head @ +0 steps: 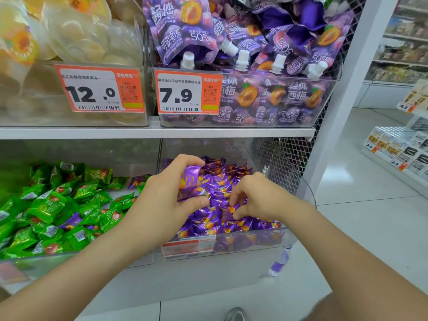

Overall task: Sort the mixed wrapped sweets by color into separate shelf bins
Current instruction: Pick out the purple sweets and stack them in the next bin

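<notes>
My left hand [162, 195] is closed around a few purple wrapped sweets [190, 184] above the right clear bin [254, 242], which is full of purple sweets [222, 179]. My right hand [252, 195] reaches into that pile, thumb and fingers pinching a purple sweet [231, 210]. The left clear bin [76, 257] holds mostly green wrapped sweets [53, 205], with stray purple sweets among them, one [70, 222] near the front and another [139, 180] at the back right.
An upper shelf [152, 132] carries a bin of pale jelly cups [74, 42] and a bin of purple jelly pouches [250, 56], with price tags in front. A white post [342, 107] and wire mesh stand right. Tiled floor and another display lie beyond.
</notes>
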